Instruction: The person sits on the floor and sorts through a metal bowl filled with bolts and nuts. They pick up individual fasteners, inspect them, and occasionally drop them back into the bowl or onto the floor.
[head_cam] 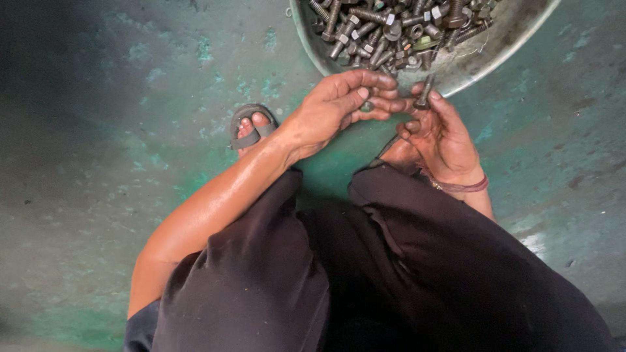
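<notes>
Left hand: fingers curled and pressed together, tips pinching a small nut; nut mostly covered, shape hard to make out.

Right hand: fingers bent, thumb and forefinger pinching a bolt by its lower end, shaft upright and slightly tilted, top overlapping the pan rim.

Both hands meeting fingertip to fingertip, nut just beside the bolt's foot; contact between them not discernible.

Pan: metal, round, on the floor just beyond the hands, cut off by the top edge; heaped with grey bolts and nuts.

Sandal: left of the hands, toes showing. Second foot largely hidden behind the right hand. Dark trousers filling the lower frame.
</notes>
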